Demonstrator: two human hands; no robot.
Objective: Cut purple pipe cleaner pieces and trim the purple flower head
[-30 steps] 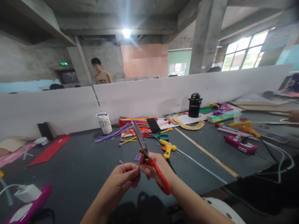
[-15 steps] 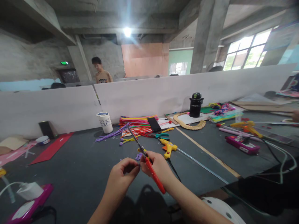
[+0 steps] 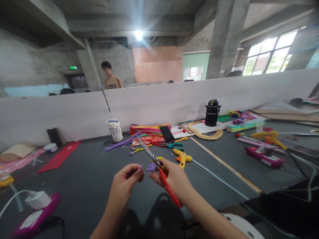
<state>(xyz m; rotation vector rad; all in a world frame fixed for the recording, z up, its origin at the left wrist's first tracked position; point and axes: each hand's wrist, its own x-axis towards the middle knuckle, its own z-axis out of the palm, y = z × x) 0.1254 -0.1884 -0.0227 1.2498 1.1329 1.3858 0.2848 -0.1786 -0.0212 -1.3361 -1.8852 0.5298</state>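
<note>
Between the thumb and fingertips of my left hand (image 3: 128, 179) is a small purple piece (image 3: 142, 167). My right hand (image 3: 171, 177) holds red-handled scissors (image 3: 170, 189), whose blades point up and to the left, away from me. A little pile of purple bits (image 3: 151, 167) lies on the dark table just beyond the hands, partly behind the scissors. Purple stems (image 3: 121, 143) and a bundle of red and orange stems (image 3: 142, 128) rest farther back. Right of the scissors lies a yellow glue gun (image 3: 183, 158), near teal-handled pliers (image 3: 175, 146).
A white cup (image 3: 115, 130) and a black bottle (image 3: 212, 113) stand by the white partition (image 3: 159, 104). Purple power strips lie at the left (image 3: 37, 217) and right (image 3: 264, 157). A clear glue stick (image 3: 219, 179) crosses the table at right. One person (image 3: 112, 78) stands beyond the partition.
My hands have moved apart, the left one turning so that the purple piece shows at its fingertips. The scissors have shifted slightly right with my right hand. The whole view has shifted a little.
</note>
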